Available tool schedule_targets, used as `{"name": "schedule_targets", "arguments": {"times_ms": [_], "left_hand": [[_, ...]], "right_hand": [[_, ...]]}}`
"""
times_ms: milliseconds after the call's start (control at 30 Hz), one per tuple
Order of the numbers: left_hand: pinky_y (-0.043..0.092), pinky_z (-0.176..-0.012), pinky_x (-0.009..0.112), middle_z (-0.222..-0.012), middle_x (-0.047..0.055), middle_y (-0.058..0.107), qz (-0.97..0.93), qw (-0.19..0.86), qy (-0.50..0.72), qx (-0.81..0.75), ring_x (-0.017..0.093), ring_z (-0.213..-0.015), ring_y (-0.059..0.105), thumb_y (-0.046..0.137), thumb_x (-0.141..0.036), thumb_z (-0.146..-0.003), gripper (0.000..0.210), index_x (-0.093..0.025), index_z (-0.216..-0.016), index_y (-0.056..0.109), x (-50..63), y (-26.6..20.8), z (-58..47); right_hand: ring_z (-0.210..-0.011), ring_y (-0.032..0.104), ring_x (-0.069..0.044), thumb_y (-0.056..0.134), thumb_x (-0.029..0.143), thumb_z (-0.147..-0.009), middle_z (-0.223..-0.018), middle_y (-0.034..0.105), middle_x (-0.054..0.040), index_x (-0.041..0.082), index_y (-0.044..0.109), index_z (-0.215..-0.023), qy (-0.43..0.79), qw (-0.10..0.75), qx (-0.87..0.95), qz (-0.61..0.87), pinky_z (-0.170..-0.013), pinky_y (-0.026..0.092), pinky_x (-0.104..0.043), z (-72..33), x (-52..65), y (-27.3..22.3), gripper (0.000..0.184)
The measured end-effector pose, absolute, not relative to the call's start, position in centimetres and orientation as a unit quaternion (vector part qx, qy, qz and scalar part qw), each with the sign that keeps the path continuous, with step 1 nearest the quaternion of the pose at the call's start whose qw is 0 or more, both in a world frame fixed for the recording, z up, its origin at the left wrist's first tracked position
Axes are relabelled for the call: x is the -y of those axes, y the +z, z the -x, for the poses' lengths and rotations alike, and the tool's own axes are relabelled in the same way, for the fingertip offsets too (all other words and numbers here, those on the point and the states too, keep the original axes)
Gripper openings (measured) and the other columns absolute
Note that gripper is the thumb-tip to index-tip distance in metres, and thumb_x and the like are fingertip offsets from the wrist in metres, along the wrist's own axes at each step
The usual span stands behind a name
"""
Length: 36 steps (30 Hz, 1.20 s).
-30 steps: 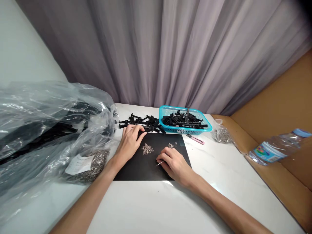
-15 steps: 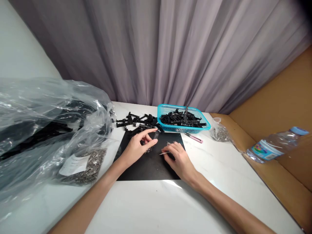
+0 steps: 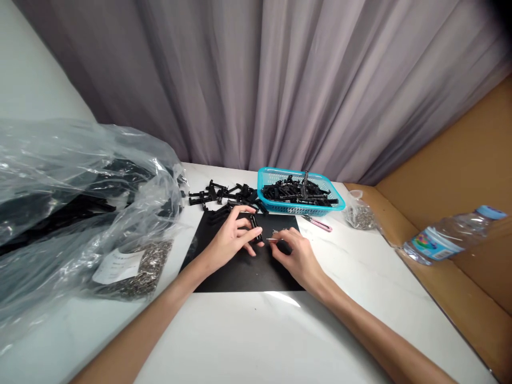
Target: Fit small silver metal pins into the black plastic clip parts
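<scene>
My left hand [image 3: 230, 241] is closed on a narrow black plastic part [image 3: 256, 228], gripped between thumb and fingers above a black mat [image 3: 240, 277]. Just to the right, my right hand [image 3: 295, 253] pinches a thin metal pin [image 3: 273, 239], its tip pointing left toward the black part. Pin and part look apart. Behind the right fingers lie small metal pieces [image 3: 280, 232] on the mat, partly hidden.
Behind the mat lies a pile of black plastic parts [image 3: 216, 193]. A blue basket [image 3: 302, 207] holds more. Nearby are a pink-handled cutter [image 3: 320, 224], a small bag of metal pieces [image 3: 361, 216], a bottle [image 3: 448, 240], a labelled bag [image 3: 150, 266] and large plastic sheeting [image 3: 132, 144].
My left hand has turned the black part so its length shows, and its fingers have shifted. My right hand has moved slightly up and right with the pin. The view has shifted a little.
</scene>
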State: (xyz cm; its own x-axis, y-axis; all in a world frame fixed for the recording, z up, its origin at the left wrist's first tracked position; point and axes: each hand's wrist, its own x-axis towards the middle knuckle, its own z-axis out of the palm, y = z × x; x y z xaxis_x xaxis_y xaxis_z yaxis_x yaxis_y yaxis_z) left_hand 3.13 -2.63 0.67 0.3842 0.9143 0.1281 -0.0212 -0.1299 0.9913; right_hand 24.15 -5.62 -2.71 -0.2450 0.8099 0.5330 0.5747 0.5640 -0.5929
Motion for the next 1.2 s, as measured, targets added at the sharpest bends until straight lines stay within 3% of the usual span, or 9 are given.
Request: {"name": "schedule_targets", "arguments": {"times_ms": [200, 400, 533, 800, 1000, 1200], "left_hand": [[0.064, -0.069, 0.029, -0.089, -0.002, 0.064, -0.599, 0.567, 0.435, -0.361, 0.021, -0.082, 0.078, 0.077, -0.044, -0.088, 0.052, -0.024, -0.127, 0.048, 2.7, 0.9, -3.2], [0.065, -0.084, 0.042, -0.102, 0.004, 0.069, -0.551, 0.613, 0.452, -0.342, 0.023, -0.094, 0.075, 0.058, -0.059, -0.098, 0.041, -0.027, -0.123, 0.053, 3.0, 1.3, -3.3], [0.062, -0.090, 0.041, -0.102, 0.003, 0.071, -0.548, 0.625, 0.450, -0.326, 0.022, -0.100, 0.072, 0.061, -0.053, -0.099, 0.032, -0.027, -0.117, 0.055, 3.1, 1.1, -3.4], [0.050, -0.112, 0.044, -0.130, 0.008, 0.068, -0.604, 0.561, 0.447, -0.347, 0.028, -0.129, 0.060, 0.063, -0.046, -0.096, 0.029, -0.022, -0.108, 0.073, 2.8, 1.1, -3.3], [0.043, -0.120, 0.045, -0.128, 0.006, 0.068, -0.665, 0.506, 0.429, -0.343, 0.027, -0.136, 0.058, 0.084, -0.034, -0.080, 0.029, -0.024, -0.100, 0.065, 2.6, 0.4, -3.1], [0.048, -0.117, 0.045, -0.118, 0.007, 0.067, -0.733, 0.446, 0.413, -0.304, 0.028, -0.136, 0.059, 0.081, -0.024, -0.079, 0.030, -0.023, -0.095, 0.056, 3.3, 0.1, -3.5]], "right_hand": [[-0.080, 0.064, -0.023, 0.064, 0.018, -0.091, -0.088, 0.077, -0.0030, 0.024, 0.071, -0.089, 0.166, 0.445, 0.753, 0.455, -0.072, 0.050, -0.035, -24.6, 5.2, -2.3, 0.010], [-0.073, 0.062, -0.020, 0.067, 0.025, -0.091, -0.089, 0.079, -0.0026, 0.023, 0.075, -0.091, 0.216, 0.451, 0.732, 0.463, -0.068, 0.048, -0.033, -24.9, 5.4, -1.5, 0.008], [-0.072, 0.060, -0.019, 0.069, 0.031, -0.093, -0.091, 0.079, -0.0021, 0.023, 0.076, -0.092, 0.248, 0.456, 0.714, 0.470, -0.067, 0.046, -0.032, -25.1, 5.4, -1.4, 0.011], [-0.092, 0.074, -0.022, 0.076, 0.039, -0.090, -0.099, 0.078, -0.0062, 0.022, 0.068, -0.110, 0.346, 0.513, 0.662, 0.423, -0.074, 0.053, -0.031, -25.0, 5.4, -1.0, 0.027], [-0.091, 0.074, -0.021, 0.072, 0.033, -0.094, -0.097, 0.080, -0.0047, 0.023, 0.065, -0.115, 0.301, 0.531, 0.665, 0.430, -0.067, 0.049, -0.029, -24.9, 6.4, 0.2, 0.024], [-0.088, 0.075, -0.021, 0.066, 0.026, -0.096, -0.099, 0.081, -0.0051, 0.023, 0.063, -0.120, 0.238, 0.508, 0.711, 0.424, -0.061, 0.048, -0.030, -24.8, 6.8, 0.7, 0.024]]}}
